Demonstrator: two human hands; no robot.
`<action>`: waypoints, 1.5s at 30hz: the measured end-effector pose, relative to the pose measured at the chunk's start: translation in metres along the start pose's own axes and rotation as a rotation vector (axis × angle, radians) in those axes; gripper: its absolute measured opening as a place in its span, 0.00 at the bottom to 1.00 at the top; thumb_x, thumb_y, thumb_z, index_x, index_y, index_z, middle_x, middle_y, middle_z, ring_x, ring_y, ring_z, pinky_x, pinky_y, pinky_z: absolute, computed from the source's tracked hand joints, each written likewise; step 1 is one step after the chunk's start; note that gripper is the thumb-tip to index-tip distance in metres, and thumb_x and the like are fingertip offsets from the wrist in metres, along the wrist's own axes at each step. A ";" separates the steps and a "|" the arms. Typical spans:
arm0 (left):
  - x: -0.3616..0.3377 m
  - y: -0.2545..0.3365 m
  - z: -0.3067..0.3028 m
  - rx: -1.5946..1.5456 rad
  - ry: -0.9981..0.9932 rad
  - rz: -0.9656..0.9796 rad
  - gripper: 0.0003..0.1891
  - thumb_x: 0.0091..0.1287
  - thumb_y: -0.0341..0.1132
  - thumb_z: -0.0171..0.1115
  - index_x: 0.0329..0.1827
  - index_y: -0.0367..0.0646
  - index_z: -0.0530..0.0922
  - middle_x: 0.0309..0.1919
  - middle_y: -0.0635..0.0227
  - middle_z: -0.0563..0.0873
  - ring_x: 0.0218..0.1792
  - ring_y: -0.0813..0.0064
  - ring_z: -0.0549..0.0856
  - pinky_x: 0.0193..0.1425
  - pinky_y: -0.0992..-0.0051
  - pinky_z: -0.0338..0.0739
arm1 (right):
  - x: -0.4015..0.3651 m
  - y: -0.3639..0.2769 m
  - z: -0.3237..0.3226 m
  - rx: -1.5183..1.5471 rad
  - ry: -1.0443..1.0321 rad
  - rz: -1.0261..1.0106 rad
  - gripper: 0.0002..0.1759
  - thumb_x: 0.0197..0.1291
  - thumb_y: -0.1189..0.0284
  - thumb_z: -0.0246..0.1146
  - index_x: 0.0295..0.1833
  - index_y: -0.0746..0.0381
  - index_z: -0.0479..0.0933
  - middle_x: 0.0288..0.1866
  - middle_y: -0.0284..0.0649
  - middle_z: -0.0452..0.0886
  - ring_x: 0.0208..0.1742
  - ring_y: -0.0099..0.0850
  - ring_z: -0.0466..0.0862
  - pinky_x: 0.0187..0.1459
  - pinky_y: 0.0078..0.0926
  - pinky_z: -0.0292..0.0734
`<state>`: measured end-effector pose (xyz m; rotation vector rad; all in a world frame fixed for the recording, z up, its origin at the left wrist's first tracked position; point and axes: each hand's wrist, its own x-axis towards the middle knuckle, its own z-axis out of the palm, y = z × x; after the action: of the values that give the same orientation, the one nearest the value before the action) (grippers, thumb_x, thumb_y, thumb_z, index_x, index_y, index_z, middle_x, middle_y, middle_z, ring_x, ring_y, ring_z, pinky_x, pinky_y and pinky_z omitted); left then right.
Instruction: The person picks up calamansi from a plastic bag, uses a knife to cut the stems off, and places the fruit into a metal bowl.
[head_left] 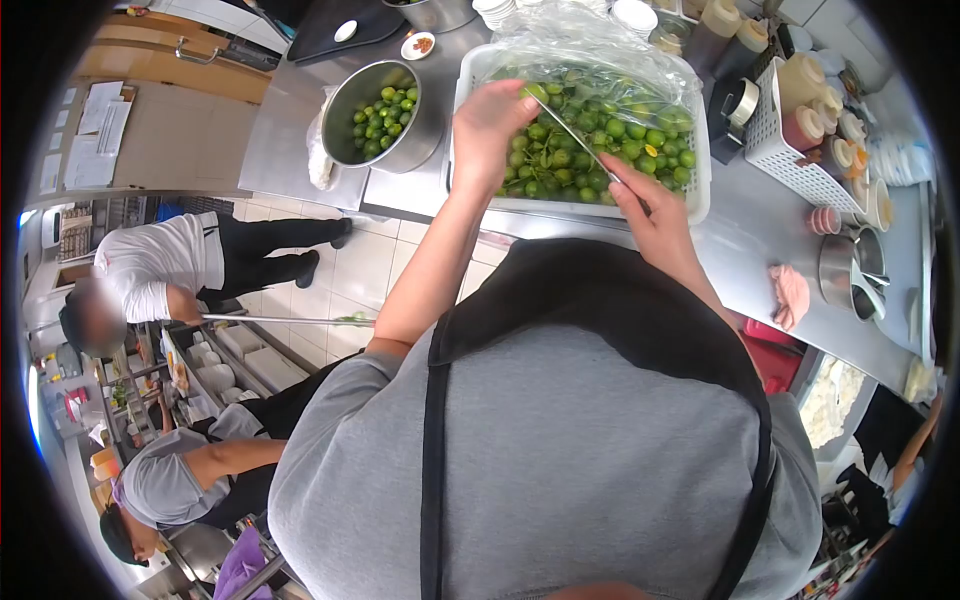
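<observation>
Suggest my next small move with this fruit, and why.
I'd probably ease the fingers of your left hand back slightly while keeping the green fruit steady, because the tip of the knife in your right hand looks very close to both fruit and fingers.

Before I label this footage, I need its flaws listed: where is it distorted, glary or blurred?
Head view: strong curvature bows the room, with black corners; glare streaks the clear plastic by the green fruit; a blurred patch covers the head of the white-shirted person.
</observation>
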<state>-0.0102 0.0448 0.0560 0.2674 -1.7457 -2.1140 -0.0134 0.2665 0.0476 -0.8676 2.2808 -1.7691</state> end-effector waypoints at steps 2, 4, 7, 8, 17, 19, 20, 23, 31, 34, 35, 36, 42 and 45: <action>0.000 -0.001 0.003 -0.009 0.024 -0.001 0.11 0.61 0.22 0.62 0.47 0.34 0.77 0.41 0.63 0.82 0.42 0.76 0.82 0.52 0.71 0.79 | 0.000 0.000 -0.001 -0.006 -0.008 0.026 0.17 0.65 0.70 0.56 0.59 0.57 0.75 0.48 0.45 0.82 0.42 0.31 0.82 0.44 0.24 0.74; -0.002 -0.002 0.003 -0.013 0.050 -0.001 0.11 0.60 0.22 0.62 0.46 0.34 0.77 0.41 0.64 0.82 0.42 0.77 0.82 0.51 0.73 0.79 | 0.001 -0.002 -0.001 -0.008 -0.017 0.051 0.17 0.65 0.70 0.56 0.59 0.57 0.75 0.48 0.46 0.82 0.41 0.31 0.82 0.44 0.24 0.74; -0.006 -0.005 0.007 0.081 0.007 -0.019 0.10 0.60 0.22 0.62 0.44 0.36 0.77 0.40 0.65 0.83 0.42 0.77 0.82 0.52 0.74 0.78 | 0.006 -0.004 -0.001 -0.040 -0.006 0.055 0.17 0.65 0.70 0.56 0.59 0.57 0.74 0.48 0.46 0.82 0.41 0.33 0.82 0.43 0.25 0.74; -0.008 -0.007 0.010 -0.012 -0.030 -0.039 0.11 0.59 0.24 0.64 0.45 0.33 0.76 0.39 0.62 0.82 0.42 0.74 0.82 0.49 0.73 0.79 | 0.009 -0.003 -0.001 -0.073 -0.007 0.068 0.17 0.65 0.70 0.56 0.59 0.57 0.75 0.48 0.46 0.82 0.41 0.33 0.82 0.43 0.25 0.74; 0.005 0.000 -0.019 -0.458 -0.062 -0.259 0.08 0.64 0.27 0.60 0.45 0.34 0.77 0.40 0.60 0.84 0.47 0.67 0.83 0.58 0.69 0.77 | 0.009 0.000 0.002 -0.077 -0.022 0.044 0.17 0.65 0.67 0.56 0.59 0.57 0.75 0.48 0.46 0.82 0.42 0.35 0.82 0.44 0.26 0.75; 0.013 0.007 -0.036 -0.412 -0.018 -0.160 0.10 0.63 0.28 0.61 0.45 0.32 0.76 0.41 0.58 0.84 0.47 0.65 0.83 0.59 0.68 0.77 | 0.006 0.004 0.001 -0.083 -0.038 0.050 0.17 0.65 0.67 0.56 0.59 0.57 0.75 0.48 0.46 0.82 0.43 0.35 0.82 0.45 0.27 0.75; 0.020 0.011 -0.049 -0.335 0.094 -0.089 0.10 0.62 0.27 0.62 0.44 0.33 0.77 0.39 0.61 0.83 0.44 0.67 0.83 0.57 0.67 0.77 | 0.005 0.007 0.001 -0.074 -0.030 0.051 0.17 0.65 0.68 0.56 0.59 0.57 0.75 0.48 0.46 0.82 0.43 0.34 0.82 0.45 0.26 0.74; 0.042 0.020 -0.099 0.165 0.427 0.224 0.14 0.56 0.28 0.68 0.44 0.35 0.78 0.37 0.63 0.82 0.38 0.68 0.83 0.47 0.70 0.77 | 0.001 0.010 -0.004 -0.061 -0.020 0.096 0.17 0.65 0.68 0.56 0.59 0.57 0.75 0.48 0.46 0.82 0.43 0.34 0.82 0.46 0.25 0.74; 0.035 -0.014 -0.092 1.278 -0.056 0.110 0.14 0.47 0.33 0.71 0.38 0.44 0.83 0.32 0.68 0.84 0.43 0.69 0.81 0.45 0.71 0.75 | 0.002 0.010 -0.005 -0.053 0.010 0.123 0.17 0.65 0.68 0.57 0.59 0.57 0.75 0.46 0.45 0.82 0.43 0.34 0.81 0.46 0.25 0.73; 0.014 -0.042 -0.066 1.786 -0.126 0.243 0.13 0.46 0.32 0.70 0.36 0.43 0.82 0.32 0.67 0.84 0.41 0.65 0.80 0.43 0.69 0.76 | 0.000 0.013 -0.004 -0.043 0.014 0.076 0.18 0.65 0.68 0.57 0.59 0.58 0.74 0.47 0.45 0.82 0.44 0.34 0.81 0.46 0.25 0.73; 0.008 -0.045 -0.056 1.878 -0.130 0.281 0.13 0.45 0.31 0.70 0.36 0.42 0.82 0.32 0.66 0.84 0.41 0.64 0.80 0.43 0.68 0.76 | -0.001 0.014 -0.005 -0.057 0.009 0.076 0.18 0.65 0.68 0.57 0.59 0.58 0.74 0.47 0.45 0.82 0.44 0.34 0.81 0.46 0.25 0.73; 0.004 -0.047 -0.053 1.970 -0.134 0.317 0.13 0.45 0.31 0.69 0.36 0.41 0.81 0.32 0.64 0.84 0.41 0.63 0.79 0.43 0.67 0.76 | -0.001 0.014 -0.005 -0.069 0.001 0.075 0.18 0.65 0.68 0.57 0.59 0.58 0.74 0.47 0.46 0.82 0.44 0.35 0.81 0.47 0.25 0.73; 0.016 -0.027 -0.059 1.461 -0.074 0.122 0.17 0.44 0.26 0.71 0.40 0.38 0.80 0.33 0.63 0.83 0.41 0.64 0.80 0.43 0.68 0.77 | -0.001 0.013 -0.002 -0.051 0.013 0.041 0.18 0.65 0.68 0.57 0.59 0.58 0.74 0.47 0.46 0.82 0.43 0.35 0.81 0.46 0.25 0.73; 0.014 -0.001 -0.052 0.478 -0.112 -0.196 0.19 0.48 0.26 0.71 0.44 0.37 0.78 0.36 0.66 0.81 0.40 0.72 0.81 0.44 0.75 0.77 | -0.001 0.011 -0.002 -0.058 -0.010 0.078 0.18 0.65 0.68 0.56 0.59 0.59 0.74 0.47 0.46 0.82 0.42 0.34 0.81 0.45 0.24 0.73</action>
<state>-0.0030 -0.0073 0.0456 0.4729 -2.3654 -1.8330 -0.0171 0.2705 0.0379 -0.7829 2.3370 -1.6709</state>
